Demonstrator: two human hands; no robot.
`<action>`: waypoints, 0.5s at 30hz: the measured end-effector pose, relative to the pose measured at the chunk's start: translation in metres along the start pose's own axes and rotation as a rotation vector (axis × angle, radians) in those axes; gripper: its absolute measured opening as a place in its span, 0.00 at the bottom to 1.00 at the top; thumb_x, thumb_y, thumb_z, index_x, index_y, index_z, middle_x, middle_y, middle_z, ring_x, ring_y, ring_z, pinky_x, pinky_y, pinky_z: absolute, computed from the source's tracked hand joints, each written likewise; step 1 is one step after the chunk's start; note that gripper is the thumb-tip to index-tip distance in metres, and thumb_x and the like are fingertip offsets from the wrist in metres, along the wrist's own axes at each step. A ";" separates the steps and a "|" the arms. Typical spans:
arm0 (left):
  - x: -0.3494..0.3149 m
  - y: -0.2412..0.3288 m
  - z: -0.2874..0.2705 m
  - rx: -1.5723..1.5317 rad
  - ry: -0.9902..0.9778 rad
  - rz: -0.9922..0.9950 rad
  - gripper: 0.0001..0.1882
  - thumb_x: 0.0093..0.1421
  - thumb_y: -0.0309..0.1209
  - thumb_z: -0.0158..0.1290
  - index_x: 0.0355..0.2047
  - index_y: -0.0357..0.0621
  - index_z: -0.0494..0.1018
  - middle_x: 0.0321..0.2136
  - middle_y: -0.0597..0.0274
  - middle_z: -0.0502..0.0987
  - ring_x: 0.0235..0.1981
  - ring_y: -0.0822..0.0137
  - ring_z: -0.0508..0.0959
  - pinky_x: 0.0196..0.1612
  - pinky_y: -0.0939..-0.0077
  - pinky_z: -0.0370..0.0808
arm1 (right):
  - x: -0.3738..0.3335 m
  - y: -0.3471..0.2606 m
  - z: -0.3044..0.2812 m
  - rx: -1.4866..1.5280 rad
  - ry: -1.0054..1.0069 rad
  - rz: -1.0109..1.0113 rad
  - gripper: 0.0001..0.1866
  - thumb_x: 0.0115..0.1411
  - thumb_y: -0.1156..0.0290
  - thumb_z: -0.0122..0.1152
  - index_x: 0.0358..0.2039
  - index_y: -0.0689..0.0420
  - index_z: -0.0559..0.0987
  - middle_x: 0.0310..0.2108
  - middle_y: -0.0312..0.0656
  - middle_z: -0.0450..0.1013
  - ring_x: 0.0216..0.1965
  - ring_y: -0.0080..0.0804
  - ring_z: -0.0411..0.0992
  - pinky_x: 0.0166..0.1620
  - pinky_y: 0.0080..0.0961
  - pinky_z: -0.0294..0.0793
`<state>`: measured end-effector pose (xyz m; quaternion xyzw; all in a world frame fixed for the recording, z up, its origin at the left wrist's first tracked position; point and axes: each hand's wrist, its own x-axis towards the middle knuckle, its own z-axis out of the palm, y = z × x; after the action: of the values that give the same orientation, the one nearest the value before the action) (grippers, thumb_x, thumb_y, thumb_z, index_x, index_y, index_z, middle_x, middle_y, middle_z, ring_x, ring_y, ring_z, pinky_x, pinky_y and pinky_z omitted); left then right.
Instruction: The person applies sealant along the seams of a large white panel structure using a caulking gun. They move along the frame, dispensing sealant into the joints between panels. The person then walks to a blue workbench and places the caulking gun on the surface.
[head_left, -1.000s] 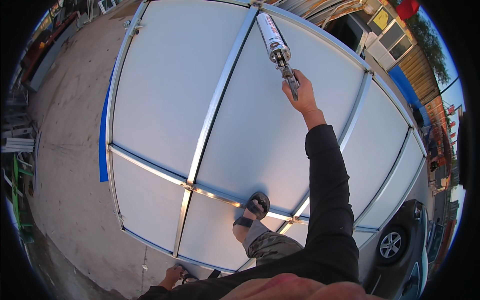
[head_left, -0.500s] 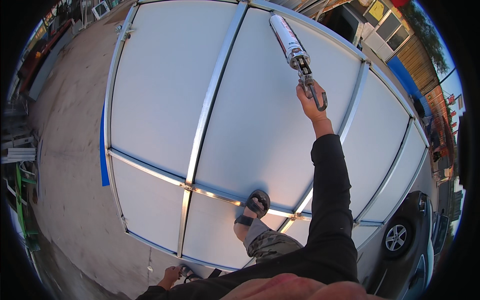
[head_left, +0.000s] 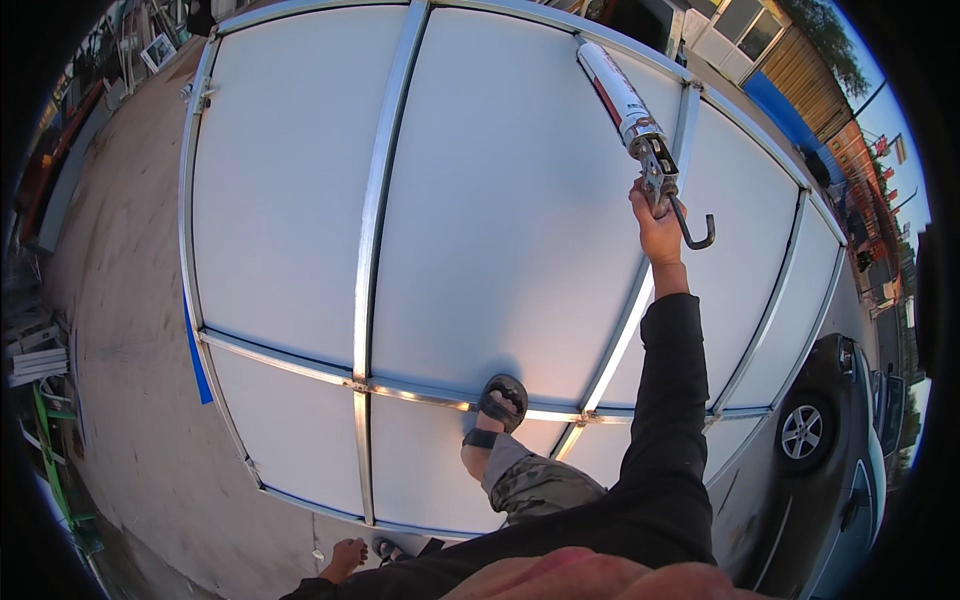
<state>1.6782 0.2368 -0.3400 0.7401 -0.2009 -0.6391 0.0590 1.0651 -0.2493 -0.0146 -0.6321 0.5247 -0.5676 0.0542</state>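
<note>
The right hand (head_left: 660, 236) grips the caulking gun (head_left: 618, 95), outstretched probably for reach. The left hand (head_left: 348, 556) looks curled, hold unclear.

Part of the caulking gun (head_left: 627, 104) is hidden by the right grip (head_left: 660, 233).

Caulking gun (head_left: 643, 138) in the right hand (head_left: 660, 236) is worn, shiny metal, as is the bent rod (head_left: 710, 228) just beside the hand; cartridge (head_left: 614, 86) beyond it looks smooth, glossy plastic. Panels (head_left: 490, 210) below the hand look smooth, matt; rails (head_left: 370, 220) left of it are glossy metal. Sleeve (head_left: 668, 375) behind the hand is matt cloth; ground (head_left: 115, 290) far left of it looks rough concrete.
</note>
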 end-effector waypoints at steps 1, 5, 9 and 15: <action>-0.001 0.004 -0.001 0.024 -0.001 0.001 0.17 0.65 0.39 0.47 0.32 0.35 0.74 0.25 0.59 0.76 0.23 0.67 0.77 0.26 0.70 0.74 | -0.002 0.004 -0.008 0.021 0.008 0.014 0.12 0.57 0.66 0.63 0.35 0.63 0.79 0.24 0.36 0.75 0.26 0.21 0.70 0.34 0.22 0.71; -0.002 0.015 -0.004 0.109 -0.001 0.006 0.17 0.66 0.39 0.47 0.33 0.35 0.74 0.26 0.58 0.77 0.23 0.67 0.77 0.27 0.70 0.75 | -0.010 0.022 -0.034 0.026 0.076 0.011 0.10 0.57 0.68 0.63 0.34 0.63 0.79 0.25 0.34 0.74 0.27 0.19 0.69 0.35 0.21 0.70; 0.000 0.022 -0.005 0.115 -0.018 0.011 0.17 0.66 0.39 0.47 0.34 0.35 0.74 0.26 0.58 0.77 0.24 0.66 0.77 0.27 0.69 0.75 | -0.019 0.035 -0.063 0.013 0.033 0.156 0.11 0.61 0.74 0.59 0.43 0.63 0.75 0.37 0.35 0.75 0.39 0.23 0.72 0.47 0.22 0.71; -0.004 0.036 -0.010 0.172 -0.021 0.031 0.18 0.66 0.40 0.47 0.34 0.34 0.74 0.26 0.57 0.77 0.24 0.66 0.78 0.28 0.68 0.76 | -0.028 0.045 -0.086 0.003 0.090 0.134 0.13 0.61 0.75 0.59 0.45 0.65 0.73 0.37 0.37 0.74 0.37 0.25 0.72 0.46 0.24 0.72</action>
<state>1.6796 0.2041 -0.3219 0.7325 -0.2670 -0.6262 0.0030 0.9769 -0.2038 -0.0326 -0.5694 0.5670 -0.5911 0.0693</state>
